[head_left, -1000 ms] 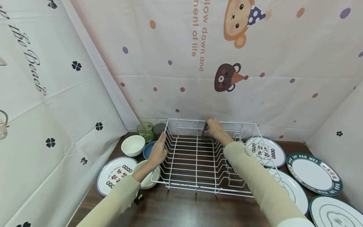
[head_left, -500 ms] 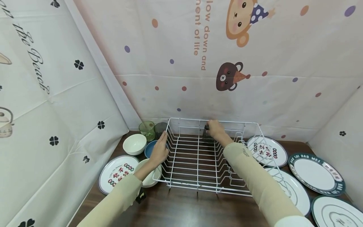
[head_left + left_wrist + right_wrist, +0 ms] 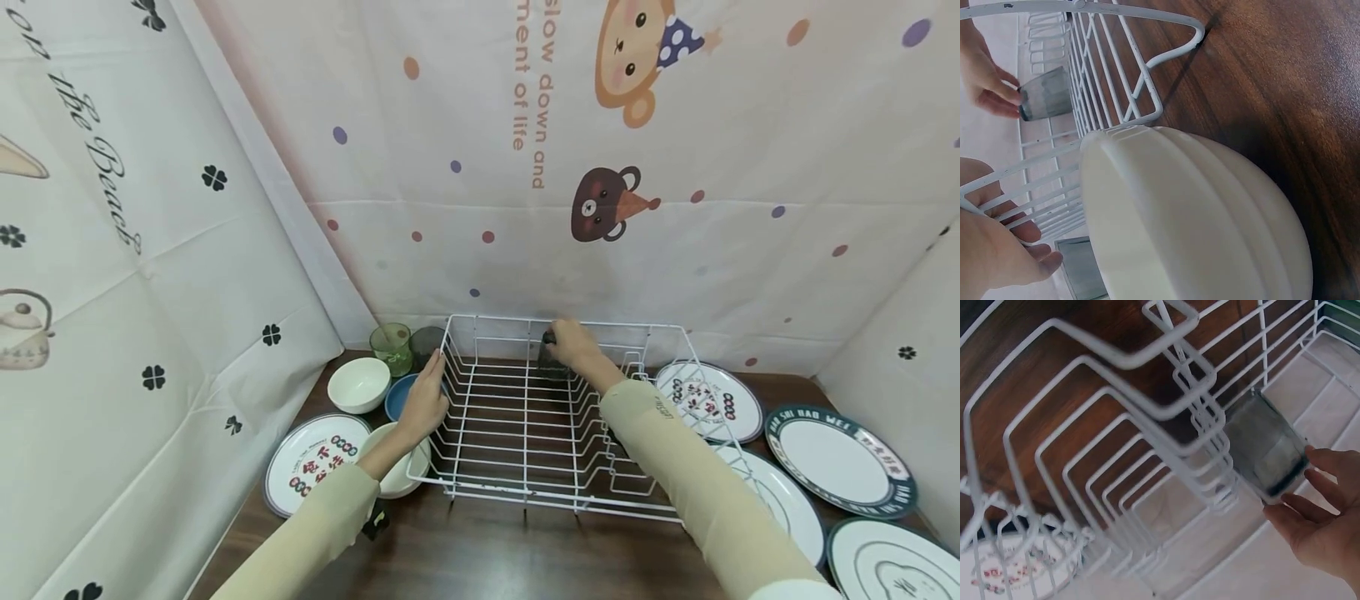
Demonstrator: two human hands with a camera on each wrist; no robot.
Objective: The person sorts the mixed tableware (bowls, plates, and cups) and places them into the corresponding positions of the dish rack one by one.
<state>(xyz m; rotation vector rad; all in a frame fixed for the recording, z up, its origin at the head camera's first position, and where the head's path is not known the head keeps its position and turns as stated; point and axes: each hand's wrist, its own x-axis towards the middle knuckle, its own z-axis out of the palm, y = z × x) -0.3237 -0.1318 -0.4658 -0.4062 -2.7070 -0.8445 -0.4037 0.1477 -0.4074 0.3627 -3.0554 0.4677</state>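
Observation:
A dark grey glass (image 3: 551,364) stands on the back part of a white wire dish rack (image 3: 495,317). My right hand (image 3: 576,348) holds the glass by its upper end, fingertips pinching opposite sides, as the right wrist view shows for the glass (image 3: 1266,447). On the rack's left side wall, my left hand (image 3: 423,406) grips the top rim, with fingers (image 3: 1013,215) reaching behind the wires. A cream bowl (image 3: 1210,212) sits right beside that wall, under the left forearm.
Outside the rack's left wall are a green glass (image 3: 391,346), another grey glass (image 3: 427,343), a white bowl (image 3: 358,385), a blue bowl (image 3: 399,398) and a plate (image 3: 315,462). Several plates lie right, including a green-rimmed plate (image 3: 836,458). A patterned cloth backdrop (image 3: 420,167) rises behind.
The view has shifted slightly. Both hands stay nearly where they were, the right one on the grey glass and the left one on the rack's rim.

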